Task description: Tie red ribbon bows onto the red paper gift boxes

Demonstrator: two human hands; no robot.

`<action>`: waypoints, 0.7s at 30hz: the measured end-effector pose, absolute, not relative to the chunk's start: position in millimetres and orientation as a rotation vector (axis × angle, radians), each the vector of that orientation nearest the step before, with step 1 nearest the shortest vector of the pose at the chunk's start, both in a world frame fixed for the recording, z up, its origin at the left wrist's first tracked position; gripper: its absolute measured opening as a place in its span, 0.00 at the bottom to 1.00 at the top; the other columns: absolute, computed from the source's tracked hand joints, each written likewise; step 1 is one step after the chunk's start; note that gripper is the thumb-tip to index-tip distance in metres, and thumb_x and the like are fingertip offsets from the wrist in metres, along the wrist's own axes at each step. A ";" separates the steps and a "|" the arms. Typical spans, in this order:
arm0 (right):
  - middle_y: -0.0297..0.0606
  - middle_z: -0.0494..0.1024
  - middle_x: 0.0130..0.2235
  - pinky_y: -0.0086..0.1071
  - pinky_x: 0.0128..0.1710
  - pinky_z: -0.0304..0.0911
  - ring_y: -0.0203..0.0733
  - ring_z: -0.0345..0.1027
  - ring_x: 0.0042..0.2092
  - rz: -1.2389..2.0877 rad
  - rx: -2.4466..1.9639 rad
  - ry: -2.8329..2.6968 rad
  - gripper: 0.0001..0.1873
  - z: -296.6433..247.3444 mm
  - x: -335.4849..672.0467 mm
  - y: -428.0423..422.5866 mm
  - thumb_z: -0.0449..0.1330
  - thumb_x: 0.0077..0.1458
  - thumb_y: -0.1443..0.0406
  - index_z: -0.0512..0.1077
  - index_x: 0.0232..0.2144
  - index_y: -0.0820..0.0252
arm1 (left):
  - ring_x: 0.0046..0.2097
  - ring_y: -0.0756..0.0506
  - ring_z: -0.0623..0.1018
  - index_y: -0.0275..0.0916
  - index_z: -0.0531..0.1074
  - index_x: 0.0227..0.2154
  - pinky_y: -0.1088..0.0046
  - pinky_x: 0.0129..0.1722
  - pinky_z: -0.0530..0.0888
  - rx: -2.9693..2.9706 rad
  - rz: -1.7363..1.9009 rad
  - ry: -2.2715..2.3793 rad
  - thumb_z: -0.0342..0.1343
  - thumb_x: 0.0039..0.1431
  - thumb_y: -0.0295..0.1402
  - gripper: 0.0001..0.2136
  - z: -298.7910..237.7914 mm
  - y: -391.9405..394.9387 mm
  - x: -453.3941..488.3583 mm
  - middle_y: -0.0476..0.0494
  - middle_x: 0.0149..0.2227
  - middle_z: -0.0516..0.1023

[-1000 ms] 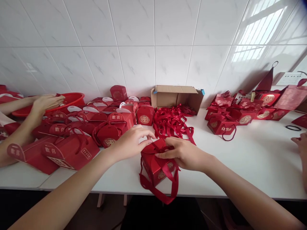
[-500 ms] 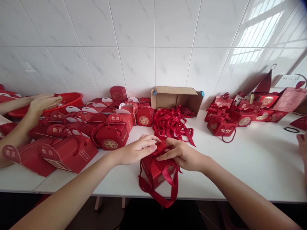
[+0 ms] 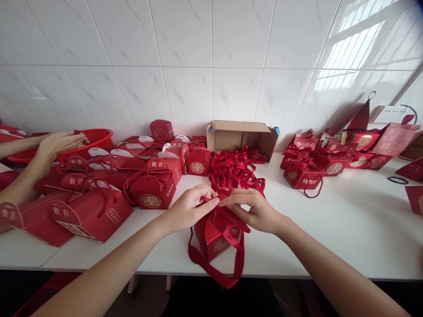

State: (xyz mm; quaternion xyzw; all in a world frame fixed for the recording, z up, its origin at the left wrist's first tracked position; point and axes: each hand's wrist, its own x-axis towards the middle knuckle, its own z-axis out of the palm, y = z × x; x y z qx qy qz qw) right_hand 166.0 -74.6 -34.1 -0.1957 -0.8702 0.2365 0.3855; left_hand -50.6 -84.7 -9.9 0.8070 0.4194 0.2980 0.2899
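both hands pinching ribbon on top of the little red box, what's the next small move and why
Probably draw the two pinches apart to snug the red ribbon: left hand and right hand meet fingertip to fingertip atop the small red box, with slack loops hanging past the table edge.

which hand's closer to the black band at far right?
Right. Both hands pinch the ribbon atop the small red box; the right hand is on the side toward the black band, the left hand on the far side.
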 end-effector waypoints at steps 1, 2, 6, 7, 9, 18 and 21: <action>0.38 0.74 0.35 0.29 0.32 0.63 0.35 0.66 0.33 0.625 -0.533 -2.187 0.11 -33.6 165.4 -74.9 0.52 0.59 0.70 0.72 0.41 0.58 | 0.40 0.47 0.73 0.39 0.62 0.24 0.71 0.42 0.69 2.118 0.825 1.131 0.50 0.60 0.42 0.14 -11.2 -85.8 -47.9 0.46 0.36 0.74; 0.37 0.75 0.36 0.29 0.32 0.63 0.34 0.66 0.32 0.648 -0.571 -2.161 0.09 -33.1 164.7 -75.3 0.53 0.59 0.70 0.71 0.41 0.59 | 0.39 0.47 0.73 0.39 0.62 0.23 0.71 0.41 0.70 2.087 0.846 1.141 0.51 0.59 0.42 0.14 -12.4 -86.3 -45.4 0.47 0.35 0.75; 0.36 0.75 0.36 0.28 0.30 0.63 0.35 0.67 0.32 0.712 -0.687 -2.086 0.05 -33.3 162.5 -77.1 0.53 0.59 0.68 0.67 0.39 0.58 | 0.36 0.48 0.74 0.39 0.60 0.21 0.73 0.38 0.70 2.020 0.898 1.163 0.54 0.57 0.39 0.14 -17.0 -85.9 -38.8 0.48 0.33 0.76; 0.36 0.75 0.35 0.28 0.30 0.63 0.35 0.67 0.33 0.717 -0.711 -2.068 0.05 -34.2 162.0 -77.1 0.53 0.59 0.67 0.67 0.38 0.58 | 0.35 0.49 0.74 0.39 0.60 0.20 0.73 0.38 0.70 2.014 0.908 1.161 0.54 0.57 0.38 0.14 -17.8 -85.6 -38.0 0.48 0.33 0.77; 0.35 0.75 0.32 0.28 0.29 0.63 0.35 0.68 0.32 0.721 -0.753 -2.015 0.04 -36.8 161.5 -76.5 0.54 0.59 0.65 0.67 0.37 0.58 | 0.34 0.49 0.74 0.39 0.59 0.19 0.73 0.37 0.70 2.009 0.913 1.153 0.55 0.56 0.37 0.15 -19.1 -85.4 -37.3 0.48 0.33 0.77; 0.38 0.78 0.30 0.31 0.29 0.67 0.39 0.72 0.32 0.978 -0.844 -1.616 0.10 -52.5 162.6 -67.2 0.63 0.51 0.59 0.74 0.32 0.60 | 0.42 0.42 0.77 0.39 0.59 0.16 0.68 0.41 0.72 1.924 0.880 1.159 0.60 0.49 0.35 0.15 -23.5 -79.6 -39.6 0.45 0.29 0.76; 0.38 0.79 0.30 0.33 0.31 0.69 0.40 0.73 0.32 0.966 -0.865 -1.612 0.12 -54.5 162.4 -68.0 0.64 0.49 0.58 0.75 0.33 0.60 | 0.44 0.41 0.77 0.38 0.62 0.17 0.65 0.43 0.72 1.905 0.865 1.166 0.62 0.46 0.35 0.14 -23.9 -78.8 -41.4 0.41 0.35 0.78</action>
